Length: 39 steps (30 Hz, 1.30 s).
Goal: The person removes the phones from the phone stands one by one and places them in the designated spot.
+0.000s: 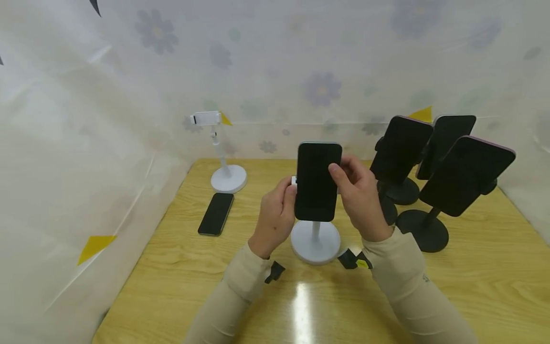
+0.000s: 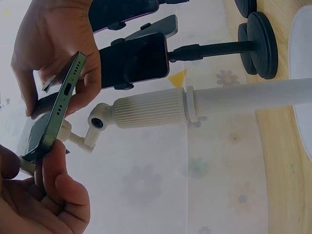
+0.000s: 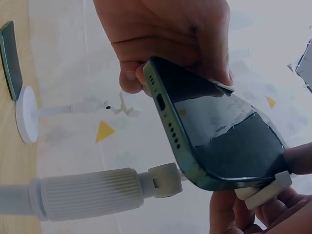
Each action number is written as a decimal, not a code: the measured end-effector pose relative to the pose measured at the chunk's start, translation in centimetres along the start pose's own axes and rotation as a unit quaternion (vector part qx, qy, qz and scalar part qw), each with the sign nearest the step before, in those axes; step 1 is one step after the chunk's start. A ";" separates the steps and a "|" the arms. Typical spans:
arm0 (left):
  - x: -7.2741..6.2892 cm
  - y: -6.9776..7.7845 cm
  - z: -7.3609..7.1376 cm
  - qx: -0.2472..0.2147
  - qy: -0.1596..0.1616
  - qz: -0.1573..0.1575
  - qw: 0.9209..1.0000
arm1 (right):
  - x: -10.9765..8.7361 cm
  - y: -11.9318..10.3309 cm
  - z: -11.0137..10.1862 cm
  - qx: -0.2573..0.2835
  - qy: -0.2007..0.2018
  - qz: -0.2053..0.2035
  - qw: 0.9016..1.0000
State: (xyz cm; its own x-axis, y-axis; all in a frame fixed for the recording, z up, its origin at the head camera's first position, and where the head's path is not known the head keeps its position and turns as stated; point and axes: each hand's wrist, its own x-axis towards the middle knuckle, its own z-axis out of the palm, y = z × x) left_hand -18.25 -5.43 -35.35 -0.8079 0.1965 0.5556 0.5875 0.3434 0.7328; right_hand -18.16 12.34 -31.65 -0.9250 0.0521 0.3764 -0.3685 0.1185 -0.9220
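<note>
A dark-screened smartphone (image 1: 318,181) with a green metal edge stands upright in the clamp of a white phone stand (image 1: 315,241). My left hand (image 1: 275,215) pinches the white clamp jaw (image 1: 294,180) at the phone's left edge, thumb and index finger close to the frame. On the opposite edge, my right hand (image 1: 358,198) grips the phone with its thumb pressed on the screen and its fingers behind. The right wrist view shows the other white clamp jaw (image 3: 268,190) by the right hand's fingers. Ribbed white tubing (image 2: 148,108) of the stand runs below the phone.
Another white stand (image 1: 229,178) holds no phone at the back left. A second smartphone (image 1: 216,214) lies flat before it. On the right, black stands (image 1: 425,231) carry three phones, one a tilted phone (image 1: 466,174) nearest me. Patterned sheeting (image 1: 258,71) encloses the wooden table (image 1: 172,286).
</note>
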 end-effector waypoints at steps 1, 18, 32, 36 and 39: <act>0.0 0.0 0.0 -0.001 0.001 0.000 1.000 | 0.0 0.0 0.0 0.001 0.000 0.001 1.000; 0.7 0.0 1.0 0.062 0.075 0.046 0.994 | 0.1 0.2 0.3 -0.007 -0.040 0.001 0.999; 0.8 0.3 2.2 0.146 0.116 0.091 0.978 | 0.3 1.0 0.6 -0.015 -0.099 0.015 0.995; 0.8 0.4 2.1 0.166 0.129 0.107 0.972 | 0.4 1.1 0.8 -0.016 -0.095 0.017 0.995; 0.8 0.3 2.2 0.169 0.130 0.114 0.970 | 0.4 1.1 0.9 -0.003 -0.089 0.028 0.996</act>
State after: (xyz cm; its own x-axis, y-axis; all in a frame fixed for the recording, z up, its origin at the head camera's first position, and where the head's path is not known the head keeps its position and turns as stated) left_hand -18.85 -3.20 -35.55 -0.5941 0.0787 0.8006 0.6648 0.6083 0.4335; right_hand -19.06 11.64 -32.60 -0.9459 -0.1179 0.3022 -0.3160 0.1254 -0.9404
